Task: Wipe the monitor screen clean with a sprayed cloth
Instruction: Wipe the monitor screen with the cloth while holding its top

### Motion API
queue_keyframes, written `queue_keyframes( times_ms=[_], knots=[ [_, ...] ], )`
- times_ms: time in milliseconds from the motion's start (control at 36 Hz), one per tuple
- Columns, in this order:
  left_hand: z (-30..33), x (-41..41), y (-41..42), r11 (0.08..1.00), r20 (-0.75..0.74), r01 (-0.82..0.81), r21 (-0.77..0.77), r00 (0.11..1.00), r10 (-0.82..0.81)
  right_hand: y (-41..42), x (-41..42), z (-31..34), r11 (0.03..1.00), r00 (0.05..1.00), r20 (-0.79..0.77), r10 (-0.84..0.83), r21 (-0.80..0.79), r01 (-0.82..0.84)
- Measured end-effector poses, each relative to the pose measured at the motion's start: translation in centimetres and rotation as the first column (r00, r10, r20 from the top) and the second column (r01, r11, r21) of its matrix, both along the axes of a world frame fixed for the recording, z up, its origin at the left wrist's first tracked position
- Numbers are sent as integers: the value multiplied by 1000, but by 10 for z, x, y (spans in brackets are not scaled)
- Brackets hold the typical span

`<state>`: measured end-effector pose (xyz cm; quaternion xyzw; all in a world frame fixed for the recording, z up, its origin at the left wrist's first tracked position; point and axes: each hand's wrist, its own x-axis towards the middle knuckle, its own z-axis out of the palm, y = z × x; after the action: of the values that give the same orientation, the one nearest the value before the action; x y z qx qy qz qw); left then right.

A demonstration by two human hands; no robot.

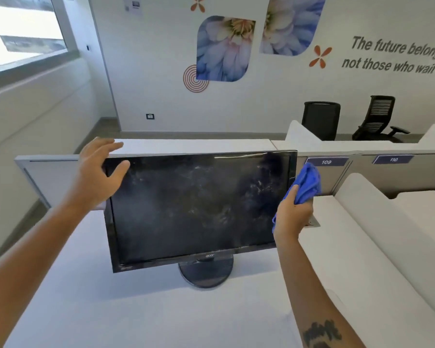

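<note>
A black monitor [194, 209] stands on a round base on the white desk [111, 310], its dark screen smeared with whitish streaks. My left hand [98, 174] is at the monitor's top left corner, fingers spread over the upper edge and thumb in front of the bezel. My right hand [293, 217] is at the screen's right edge, closed around a bunched blue cloth [307, 183] that sticks up above the fist beside the bezel. No spray bottle is in view.
A grey partition [48, 177] runs behind the desk, with number plates 109 [326, 162] and 110 further right. White desks and dividers [377, 222] lie to the right. Two black office chairs [320, 120] stand by the far wall.
</note>
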<state>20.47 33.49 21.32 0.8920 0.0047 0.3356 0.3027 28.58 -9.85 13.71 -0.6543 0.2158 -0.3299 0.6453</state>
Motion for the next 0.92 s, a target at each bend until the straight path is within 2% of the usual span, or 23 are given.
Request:
queue_keyframes(
  times_ms=[111, 250, 389, 500, 583, 667, 722, 833, 917],
  knots=[
    [10, 24, 12, 995, -167, 24, 100, 986, -7, 25, 29, 0, 963, 999, 44, 26, -268, -13],
    [18, 34, 12, 997, -471, 82, 9, 880, -68, 59, 55, -15, 801, 995, -88, 50, -592, -92],
    [24, 24, 1, 976, -467, 41, -212, 874, -138, 89, 43, -25, 728, 998, 63, 23, -685, 26],
    [17, 42, 14, 954, -496, 67, -291, 842, -210, 153, 44, -39, 686, 973, 174, 154, -727, 22],
    [19, 36, 20, 929, -462, 101, -356, 845, -269, 198, 22, -39, 619, 933, 179, 312, -783, -57],
    [16, 33, 26, 914, -421, 137, -382, 855, -304, 231, 1, -40, 497, 860, 143, 489, -857, -139],
    [14, 34, 27, 903, -395, 138, -407, 865, -310, 249, -7, -42, 410, 778, 137, 613, -897, -166],
    [8, 40, 31, 898, -378, 124, -422, 876, -299, 262, -6, -38, 132, 608, 41, 793, -986, -106],
    [6, 39, 34, 900, -375, 123, -417, 879, -294, 244, 8, -28, -61, 559, -63, 827, -998, -23]
  ],
)
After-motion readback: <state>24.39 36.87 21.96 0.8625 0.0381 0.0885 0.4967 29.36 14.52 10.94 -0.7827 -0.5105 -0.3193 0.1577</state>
